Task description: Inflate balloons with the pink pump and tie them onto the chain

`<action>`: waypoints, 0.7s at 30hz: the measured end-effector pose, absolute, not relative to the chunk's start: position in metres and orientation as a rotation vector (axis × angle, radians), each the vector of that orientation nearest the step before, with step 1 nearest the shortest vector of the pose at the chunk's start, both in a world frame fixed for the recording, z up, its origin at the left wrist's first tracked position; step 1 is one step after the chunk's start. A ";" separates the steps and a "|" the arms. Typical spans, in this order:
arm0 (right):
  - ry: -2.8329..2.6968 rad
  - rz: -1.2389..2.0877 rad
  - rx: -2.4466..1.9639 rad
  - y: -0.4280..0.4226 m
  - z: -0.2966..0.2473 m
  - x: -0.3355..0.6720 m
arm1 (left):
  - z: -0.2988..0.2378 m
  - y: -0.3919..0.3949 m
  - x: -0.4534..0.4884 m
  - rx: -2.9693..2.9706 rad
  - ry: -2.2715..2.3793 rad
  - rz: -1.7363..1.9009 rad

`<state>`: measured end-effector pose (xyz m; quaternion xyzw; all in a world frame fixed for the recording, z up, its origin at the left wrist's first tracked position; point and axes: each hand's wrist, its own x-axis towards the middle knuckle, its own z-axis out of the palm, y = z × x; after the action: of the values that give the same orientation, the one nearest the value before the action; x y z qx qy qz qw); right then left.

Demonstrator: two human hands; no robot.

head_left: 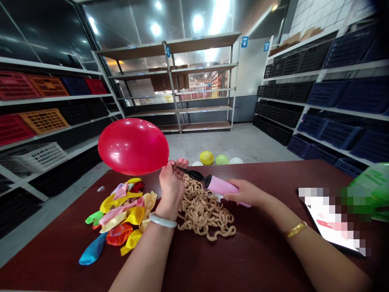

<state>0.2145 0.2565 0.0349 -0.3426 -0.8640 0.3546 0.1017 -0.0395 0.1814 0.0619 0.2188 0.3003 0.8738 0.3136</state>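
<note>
My left hand [172, 182] pinches the neck of an inflated red balloon [133, 146], which floats up and to the left of it above the table. My right hand [246, 192] grips a pink hand pump [220, 185]; its black nozzle [191, 173] points left at the balloon's neck, just short of my left fingers. Below both hands lies a heap of tan chain-like cord [205, 213]. A pile of flat, uninflated balloons [121, 215] in yellow, pink, green, orange and blue lies left of my left wrist.
The dark brown table [243, 259] carries a white sheet [334, 227] and a green bag [375, 190] at the right. Yellow, green and white inflated balloons [214, 158] lie on the floor beyond. Shelving with crates lines both sides.
</note>
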 end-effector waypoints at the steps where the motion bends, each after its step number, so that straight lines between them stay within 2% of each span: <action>1: -2.571 1.019 -1.041 0.259 0.037 0.218 | 0.060 0.182 -0.041 0.593 0.811 2.296; 8: -2.677 0.658 -1.308 0.274 0.046 0.243 | 0.056 0.181 -0.038 0.698 0.956 2.319; 15: -2.810 0.681 -1.491 0.274 0.051 0.253 | 0.065 0.177 -0.028 0.628 1.127 2.247; 21: -2.844 0.638 -1.460 0.272 0.052 0.255 | 0.071 0.173 -0.021 0.550 1.083 2.017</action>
<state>0.2554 0.2723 0.0524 -0.4470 -0.8709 0.1955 -0.0591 -0.0213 0.1728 0.0713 0.2159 0.4250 0.7910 0.3835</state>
